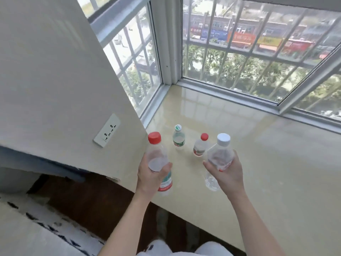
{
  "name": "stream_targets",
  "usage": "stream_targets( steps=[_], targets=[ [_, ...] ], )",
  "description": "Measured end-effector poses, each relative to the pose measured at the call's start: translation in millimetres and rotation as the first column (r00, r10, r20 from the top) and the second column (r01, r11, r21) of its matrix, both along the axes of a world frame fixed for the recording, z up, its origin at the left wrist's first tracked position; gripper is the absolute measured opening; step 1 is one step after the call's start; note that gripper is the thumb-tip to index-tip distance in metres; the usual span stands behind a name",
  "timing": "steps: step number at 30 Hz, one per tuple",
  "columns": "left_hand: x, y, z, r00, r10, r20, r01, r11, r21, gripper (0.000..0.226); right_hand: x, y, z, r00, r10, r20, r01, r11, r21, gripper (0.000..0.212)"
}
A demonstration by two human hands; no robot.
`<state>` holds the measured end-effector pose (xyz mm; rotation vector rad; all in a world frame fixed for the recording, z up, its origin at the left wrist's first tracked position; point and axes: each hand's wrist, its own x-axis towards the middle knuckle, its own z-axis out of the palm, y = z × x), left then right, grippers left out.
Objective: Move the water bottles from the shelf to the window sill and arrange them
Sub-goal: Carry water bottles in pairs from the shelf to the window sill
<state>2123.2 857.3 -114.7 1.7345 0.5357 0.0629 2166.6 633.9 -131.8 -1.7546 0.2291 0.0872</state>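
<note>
My left hand (150, 177) grips a clear water bottle with a red cap (156, 154), held above the near edge of the window sill (258, 163). A clear bottle with a white cap (220, 152) is in my right hand (227, 172), tilted slightly, also over the sill. Two more bottles stand upright on the sill beyond my hands: one with a green-and-white cap and green label (178, 136) to the left, one with a red cap and red label (200, 145) to the right.
The glossy cream sill runs right and back to the barred windows (239, 58). A wall corner with a power socket (107, 130) juts out at left. Dark wooden floor (83, 200) and a patterned rug (36, 228) lie below.
</note>
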Motion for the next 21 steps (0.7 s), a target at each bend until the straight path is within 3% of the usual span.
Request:
stream_targets(
  steps=[6,13,21],
  targets=[
    [46,27,-25,0.983,-0.182,-0.038,0.183,0.983,0.018,0.058,-2,8,-15,0.977,-0.211,-0.027,0.21,0.977,-0.017,0.05],
    [85,44,-71,0.939,-0.337,-0.066,0.337,0.941,-0.016,0.052,5,31,-62,0.963,-0.264,-0.044,0.264,0.964,-0.016,0.05],
    [109,52,-160,0.912,-0.397,-0.108,0.395,0.918,-0.04,0.051,21,59,-153,0.954,-0.285,-0.095,0.282,0.959,-0.041,0.057]
  ],
)
